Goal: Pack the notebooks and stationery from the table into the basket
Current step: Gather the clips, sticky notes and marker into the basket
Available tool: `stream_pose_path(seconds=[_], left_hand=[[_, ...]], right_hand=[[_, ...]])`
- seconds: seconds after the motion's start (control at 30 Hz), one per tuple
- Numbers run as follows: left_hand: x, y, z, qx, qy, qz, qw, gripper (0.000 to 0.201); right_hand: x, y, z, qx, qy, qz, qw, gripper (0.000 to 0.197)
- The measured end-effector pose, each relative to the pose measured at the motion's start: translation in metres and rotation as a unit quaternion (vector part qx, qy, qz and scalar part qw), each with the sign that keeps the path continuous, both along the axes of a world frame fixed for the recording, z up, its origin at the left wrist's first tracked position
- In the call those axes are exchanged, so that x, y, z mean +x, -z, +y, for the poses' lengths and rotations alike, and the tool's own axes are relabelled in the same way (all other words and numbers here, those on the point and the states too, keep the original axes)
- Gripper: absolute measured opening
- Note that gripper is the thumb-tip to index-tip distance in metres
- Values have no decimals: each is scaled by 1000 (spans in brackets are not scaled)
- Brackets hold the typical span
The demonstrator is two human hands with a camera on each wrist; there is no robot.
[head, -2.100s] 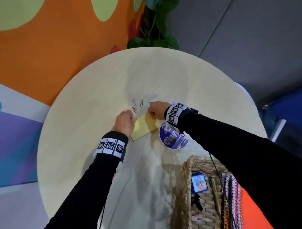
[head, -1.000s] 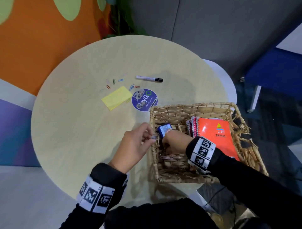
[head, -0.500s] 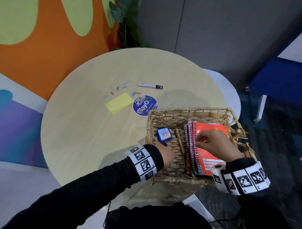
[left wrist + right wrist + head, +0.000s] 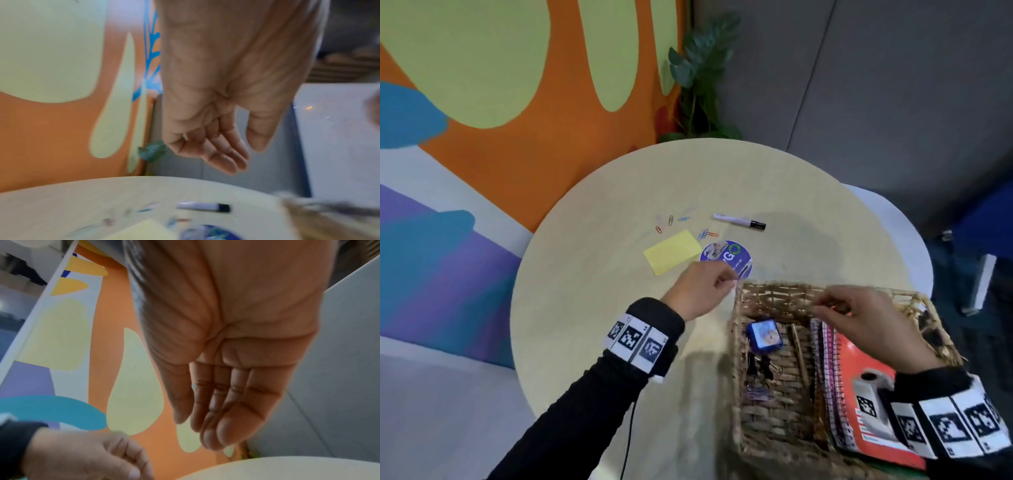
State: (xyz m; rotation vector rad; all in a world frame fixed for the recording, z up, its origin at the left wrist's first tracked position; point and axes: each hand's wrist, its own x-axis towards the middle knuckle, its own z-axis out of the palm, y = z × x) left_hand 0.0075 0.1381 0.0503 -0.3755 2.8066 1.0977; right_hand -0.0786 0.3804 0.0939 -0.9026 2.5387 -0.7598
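Observation:
The wicker basket (image 4: 737,346) stands at the table's near right. It holds spiral notebooks with an orange cover (image 4: 854,361), a small blue box (image 4: 763,335), a pencil (image 4: 799,353) and some clips. On the table beyond it lie a yellow sticky pad (image 4: 673,251), a round purple disc (image 4: 732,255), a white marker with a black cap (image 4: 739,221) and several paper clips (image 4: 671,221). My left hand (image 4: 719,284) hovers just before the disc, fingers loosely curled and empty (image 4: 232,152). My right hand (image 4: 825,306) hangs over the basket's far rim, fingers relaxed, holding nothing (image 4: 205,426).
The round table (image 4: 592,308) has bare surface to the left of the basket. A potted plant (image 4: 702,78) stands behind it against the orange mural wall. A white surface (image 4: 893,240) juts out at the table's right.
My left hand has come out of the basket and moved up over the table toward the disc. My right hand has lifted off the notebooks to the basket's far rim.

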Motion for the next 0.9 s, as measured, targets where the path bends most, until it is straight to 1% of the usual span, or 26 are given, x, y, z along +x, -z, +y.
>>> stream_pose_path(seconds=[0.07, 0.17, 0.23, 0.3, 0.37, 0.5, 0.6, 0.7, 0.8, 0.9], left_hand=[[-3, 20, -49, -24, -112, 8, 993, 22], [-5, 53, -113, -49, -248, -34, 967, 23], [-7, 73, -146, -71, -304, -69, 948, 25], [-14, 90, -169, -87, -330, -86, 936, 27], [-25, 102, -185, -102, -332, -86, 934, 27], [-50, 116, -203, -114, -291, -70, 947, 27], [-62, 126, -210, -111, -268, -81, 954, 25], [-67, 133, -213, -98, -252, -91, 959, 20], [-69, 137, -217, -101, -229, -110, 962, 24], [-69, 139, -218, -94, -218, -113, 965, 25]], right_hand=[[-16, -9, -36, -19, -2, 6, 1000, 3], [-39, -13, -103, -12, -43, 21, 999, 6], [-51, -7, -152, 6, -79, 15, 997, 7], [-61, 8, -197, 33, -120, 12, 992, 10], [-68, 28, -238, 70, -142, 12, 987, 13], [-77, 65, -302, 146, -149, 7, 978, 21], [-87, 92, -337, 178, -125, 12, 976, 24], [-98, 110, -360, 207, -89, 18, 974, 25], [-109, 122, -375, 233, -57, 10, 971, 22], [-117, 130, -385, 239, -47, 1, 970, 24]])
